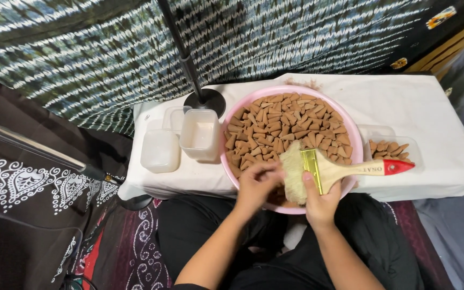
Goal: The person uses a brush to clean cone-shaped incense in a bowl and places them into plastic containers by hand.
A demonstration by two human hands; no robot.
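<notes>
Right hand [320,201] grip clamps the wide wooden paintbrush [323,167] over the round pink basin [350,134]; left hand [256,182] pinches its bristles; brown cones [283,123] may flick out.

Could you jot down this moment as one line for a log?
right hand: holds paintbrush | left hand: touching bristles | under them: pink bowl of brown cones | beside: plastic tubs

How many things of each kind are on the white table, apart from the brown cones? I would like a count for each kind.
Pink basin: 1
Clear plastic containers: 3
Paint brush, held by the right hand with the left hand at its bristles: 1
Black stand base: 1
Total: 6
</notes>
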